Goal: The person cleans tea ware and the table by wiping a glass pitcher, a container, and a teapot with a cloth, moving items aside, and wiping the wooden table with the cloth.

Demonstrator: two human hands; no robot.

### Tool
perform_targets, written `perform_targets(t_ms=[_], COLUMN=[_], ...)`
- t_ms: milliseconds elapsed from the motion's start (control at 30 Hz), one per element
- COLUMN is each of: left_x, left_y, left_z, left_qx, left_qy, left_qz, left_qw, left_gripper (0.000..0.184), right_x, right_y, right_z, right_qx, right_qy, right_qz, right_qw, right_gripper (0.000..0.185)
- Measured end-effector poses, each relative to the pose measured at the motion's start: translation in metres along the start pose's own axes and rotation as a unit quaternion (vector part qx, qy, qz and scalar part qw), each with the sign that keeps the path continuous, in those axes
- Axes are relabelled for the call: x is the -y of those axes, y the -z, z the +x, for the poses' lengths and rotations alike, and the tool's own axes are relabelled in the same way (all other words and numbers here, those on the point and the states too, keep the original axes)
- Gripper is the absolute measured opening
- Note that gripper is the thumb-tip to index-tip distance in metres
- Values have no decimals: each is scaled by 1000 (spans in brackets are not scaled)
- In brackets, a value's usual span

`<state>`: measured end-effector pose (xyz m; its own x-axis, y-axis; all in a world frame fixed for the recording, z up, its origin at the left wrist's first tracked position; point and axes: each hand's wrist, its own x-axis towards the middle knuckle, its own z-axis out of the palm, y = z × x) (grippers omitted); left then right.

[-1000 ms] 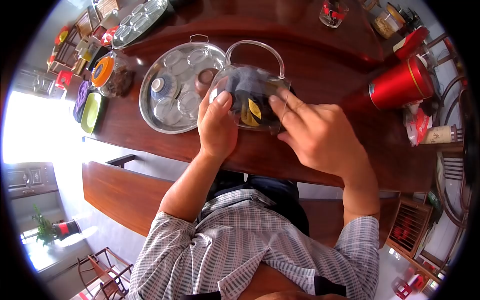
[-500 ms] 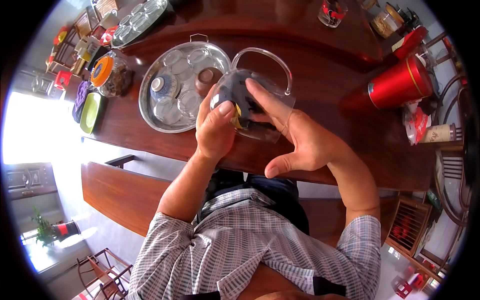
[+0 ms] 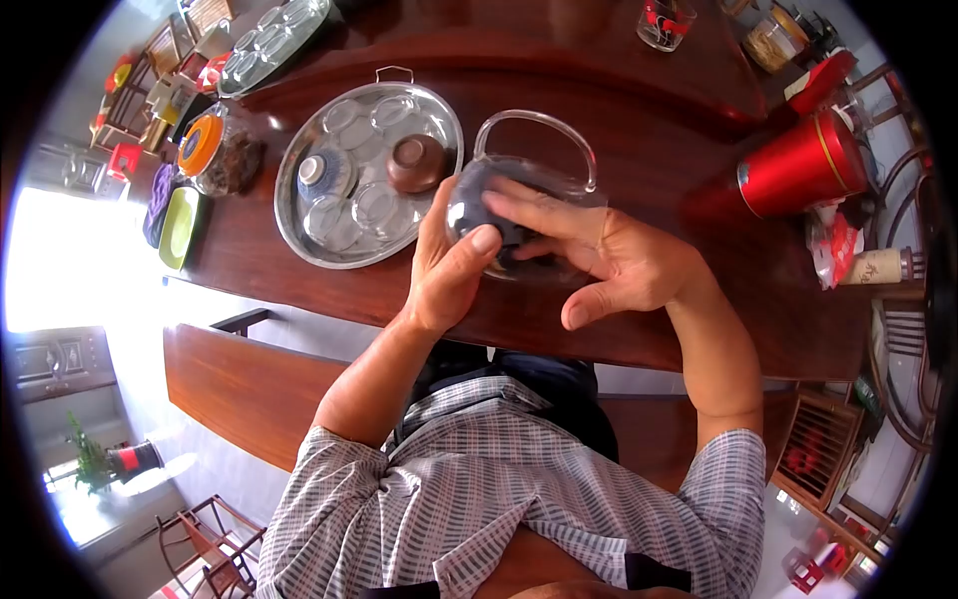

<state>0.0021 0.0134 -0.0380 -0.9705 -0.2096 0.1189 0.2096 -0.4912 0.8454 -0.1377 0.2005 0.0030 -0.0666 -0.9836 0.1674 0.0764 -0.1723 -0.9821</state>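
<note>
A clear glass teapot [image 3: 477,207] with an arched glass handle [image 3: 539,114] is in my left hand [image 3: 446,270], above the near part of the table. My left fingers wrap its side and the thumb presses on its front. The teapot's body looks dark, with reflections that blur its outline. My right hand [image 3: 639,265] is at its right side, fingers stretched over or behind the glass and thumb apart; I cannot tell how firmly it touches. Just left of the teapot, a round metal tray [image 3: 289,225] bears a brown cup [image 3: 416,163], a blue-and-white cup [image 3: 324,176] and several glass cups [image 3: 377,207].
On the left stand a jar with an orange lid [image 3: 200,145] and a green dish [image 3: 180,227]. A red canister [image 3: 798,165] lies toward the right. A drinking glass [image 3: 664,25] and another tray of glasses [image 3: 269,50] are farther back. A wooden bench [image 3: 249,384] runs along the near side.
The teapot and both hands have shifted slightly right and toward me. More of the brown cup shows, and the yellow patch seen on the teapot before is no longer visible.
</note>
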Motion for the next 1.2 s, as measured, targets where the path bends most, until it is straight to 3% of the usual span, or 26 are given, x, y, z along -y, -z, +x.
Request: perform_targets(t_ms=[33,133,233,333,533,600,700,767,800,900,933,1033,1067,1167,1200], left_x=[-3,-16,-17,-13,-7,-12,-19,-8,-7,-12,-14,-15,-14,-14,-17], left_y=[0,2,-3,-1,7,8,9,12,15,16,14,6,7,10,10], left_z=[0,7,3,4,-2,-3,-9,-11,-12,-12,-13,-15,-14,-13,-15], left_qx=[15,80,19,-15,-51,-59,-15,-33,-32,8,10,-13,-12,-19,-24], left_qy=[18,87,54,38,20,22,13,12,11,-12,-26,-70,-67,-49,-37], left_qz=[-22,-87,14,1,-55,-93,-22,-68,-67,-8,5,2,-13,-45,-45], left_qw=[999,989,998,999,997,994,1000,997,997,1000,1000,997,998,998,998], left_gripper=[81,89,89,86,83,88,90,93,94,96,96,97,97,97,96], right_x=[3,20,16,-4,-5,7,16,17,10,16,21,30,30,28,44], right_y=[2,5,-4,-12,-5,-7,-26,-40,-41,-38,-36,-26,-28,-22,-27], right_z=[-1,-3,1,2,-1,2,13,18,17,12,9,0,0,0,4], right_qx=[4,26,-33,-60,-43,-79,-131,-168,-153,-178,-194,-188,-208,-139,-113], right_qy=[-16,-19,-11,74,33,28,30,25,55,-17,-38,-48,-20,33,34], right_qz=[-19,-277,-55,95,183,220,236,278,288,189,160,14,11,-209,-402], right_qw=[1000,960,998,991,982,972,962,945,944,966,967,981,978,967,908], right_gripper=[108,107,117,108,110,113,116,116,105,89,72,65,65,74,82])
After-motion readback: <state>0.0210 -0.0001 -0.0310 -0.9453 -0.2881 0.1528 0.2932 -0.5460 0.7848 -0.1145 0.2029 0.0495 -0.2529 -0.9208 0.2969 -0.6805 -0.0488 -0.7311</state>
